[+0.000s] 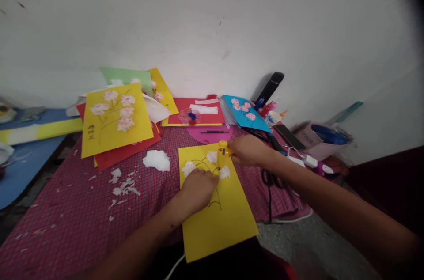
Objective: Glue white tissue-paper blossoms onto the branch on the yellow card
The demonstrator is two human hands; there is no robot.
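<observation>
Hand (247, 151) around glue-gun (222, 156), blue-filled box (307, 141) apart

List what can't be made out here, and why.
What lies under the left hand: head view, covered by the hand itself.
Handle of the yellow glue gun: head view, mostly hidden by the right hand.
Whether its tip touches the yellow sheet: head view, too small.
Lower part of the green sheet: head view, behind the yellow flower picture.
Left end of blue table: head view, cut off by edge.

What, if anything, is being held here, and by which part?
The right grip holds a yellow glue gun by its handle, mostly hidden. Whether the left grip, over the yellow card, holds anything cannot be told.
</observation>
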